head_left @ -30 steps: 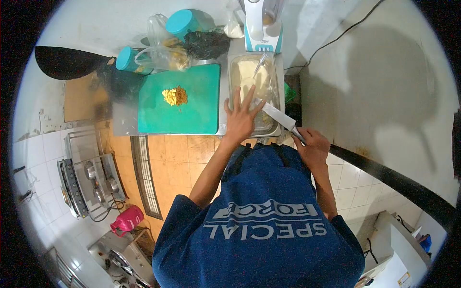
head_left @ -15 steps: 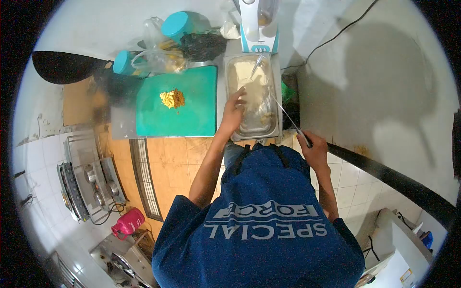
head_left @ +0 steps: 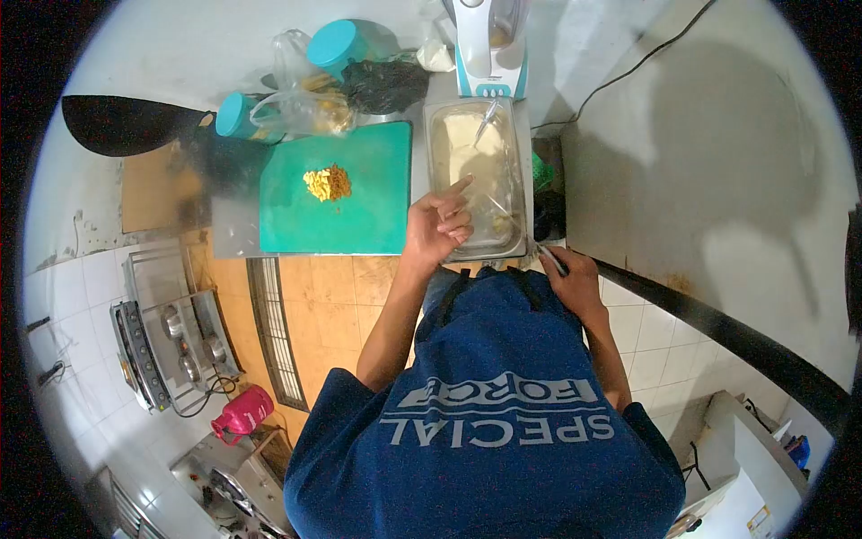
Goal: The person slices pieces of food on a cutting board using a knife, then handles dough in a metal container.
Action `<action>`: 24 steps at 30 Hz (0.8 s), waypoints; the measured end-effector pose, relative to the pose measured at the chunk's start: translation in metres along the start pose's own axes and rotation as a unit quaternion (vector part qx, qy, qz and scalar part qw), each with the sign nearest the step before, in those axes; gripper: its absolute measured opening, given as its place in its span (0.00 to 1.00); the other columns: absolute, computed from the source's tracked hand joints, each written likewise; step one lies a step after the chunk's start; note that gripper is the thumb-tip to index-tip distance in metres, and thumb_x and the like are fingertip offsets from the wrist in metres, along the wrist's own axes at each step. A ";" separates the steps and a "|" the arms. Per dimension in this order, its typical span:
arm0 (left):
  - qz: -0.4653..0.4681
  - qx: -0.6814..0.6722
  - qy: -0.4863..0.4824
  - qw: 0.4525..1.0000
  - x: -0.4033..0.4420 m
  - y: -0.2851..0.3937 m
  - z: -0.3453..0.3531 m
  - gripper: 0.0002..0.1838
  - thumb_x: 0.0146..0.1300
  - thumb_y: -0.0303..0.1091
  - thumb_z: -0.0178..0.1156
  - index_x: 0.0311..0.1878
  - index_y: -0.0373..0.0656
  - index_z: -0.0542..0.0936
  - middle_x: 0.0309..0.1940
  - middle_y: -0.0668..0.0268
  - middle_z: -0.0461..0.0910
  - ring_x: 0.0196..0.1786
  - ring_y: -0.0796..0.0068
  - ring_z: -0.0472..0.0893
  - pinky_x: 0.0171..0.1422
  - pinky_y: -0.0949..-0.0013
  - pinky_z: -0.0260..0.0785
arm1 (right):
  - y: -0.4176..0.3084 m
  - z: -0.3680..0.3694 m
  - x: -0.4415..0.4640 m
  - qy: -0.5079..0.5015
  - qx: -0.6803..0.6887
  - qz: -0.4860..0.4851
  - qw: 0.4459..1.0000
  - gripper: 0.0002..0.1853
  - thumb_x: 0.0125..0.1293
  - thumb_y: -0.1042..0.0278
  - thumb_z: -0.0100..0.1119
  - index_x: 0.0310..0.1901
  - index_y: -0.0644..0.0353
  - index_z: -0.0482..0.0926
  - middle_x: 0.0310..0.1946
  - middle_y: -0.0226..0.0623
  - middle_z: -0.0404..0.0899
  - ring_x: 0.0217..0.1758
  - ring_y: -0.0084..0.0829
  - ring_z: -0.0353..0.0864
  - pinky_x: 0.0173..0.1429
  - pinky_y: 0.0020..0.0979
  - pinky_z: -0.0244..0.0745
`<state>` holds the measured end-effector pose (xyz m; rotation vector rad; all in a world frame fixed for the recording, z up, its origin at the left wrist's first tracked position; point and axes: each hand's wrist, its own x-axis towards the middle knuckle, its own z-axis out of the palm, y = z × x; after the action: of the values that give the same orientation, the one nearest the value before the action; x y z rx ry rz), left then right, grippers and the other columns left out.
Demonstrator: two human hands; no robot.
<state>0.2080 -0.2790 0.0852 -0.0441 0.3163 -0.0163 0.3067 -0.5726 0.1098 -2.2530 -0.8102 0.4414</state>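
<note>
My left hand (head_left: 440,225) hovers at the left side of a metal tray (head_left: 526,207), index finger stretched out over it and the other fingers loosely bent, holding nothing. In the tray lies a flat, pale cream-coloured mass (head_left: 462,135); shiny, see-through material covers the nearer part. A slim clear or silvery utensil (head_left: 486,123) rests at the tray's far end. Beyond the tray's near right corner, my right hand (head_left: 575,280) is closed round the dark handle of a knife (head_left: 557,260); little of its blade shows.
Left of the tray, a green cutting board (head_left: 346,229) bears chopped yellow and brown pieces (head_left: 328,183). Behind it are a black plastic bag (head_left: 386,87), a clear bag (head_left: 310,112) and turquoise-lidded containers (head_left: 337,47). A white-and-turquoise appliance (head_left: 489,63) stands behind the tray.
My left hand has drawn back toward me and its fingers have bent, except the index. My right hand has moved slightly left, and the knife blade has swung down off the tray.
</note>
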 end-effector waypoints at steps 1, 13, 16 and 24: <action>0.000 0.000 -0.008 1.000 -0.001 -0.001 0.001 0.42 0.64 0.29 0.53 0.84 0.41 0.59 0.25 0.73 0.67 0.20 0.79 0.61 0.31 0.70 0.56 | 0.000 0.000 0.001 0.000 0.000 0.000 1.000 0.15 0.73 0.59 0.69 0.50 0.64 0.90 0.41 0.53 0.90 0.43 0.52 0.91 0.50 0.44 0.83; 0.037 0.410 0.165 0.896 -0.005 -0.008 0.016 0.45 0.64 0.33 0.52 0.87 0.44 0.56 0.24 0.71 0.73 0.20 0.81 0.63 0.27 0.74 0.54 | -0.004 -0.010 0.006 -0.012 0.001 0.035 0.999 0.17 0.74 0.55 0.68 0.50 0.62 0.91 0.43 0.53 0.91 0.44 0.51 0.92 0.51 0.43 0.84; 0.040 0.516 0.174 0.838 -0.004 -0.009 0.018 0.46 0.63 0.29 0.52 0.87 0.35 0.53 0.25 0.67 0.78 0.20 0.82 0.64 0.28 0.74 0.59 | -0.010 -0.014 0.007 -0.023 -0.004 0.027 0.999 0.17 0.73 0.55 0.68 0.49 0.62 0.91 0.41 0.53 0.91 0.43 0.51 0.92 0.50 0.44 0.84; 0.064 0.585 0.178 0.789 -0.007 -0.009 0.018 0.44 0.64 0.30 0.51 0.85 0.31 0.55 0.24 0.66 0.82 0.21 0.81 0.68 0.27 0.75 0.61 | 0.002 -0.008 0.011 0.007 -0.063 0.056 0.996 0.17 0.73 0.53 0.69 0.50 0.60 0.92 0.38 0.51 0.91 0.40 0.50 0.93 0.46 0.43 0.84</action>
<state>0.2066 -0.2867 0.1048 1.2431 0.6442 -0.0852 0.3196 -0.5702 0.1135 -2.4246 -0.7255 0.4378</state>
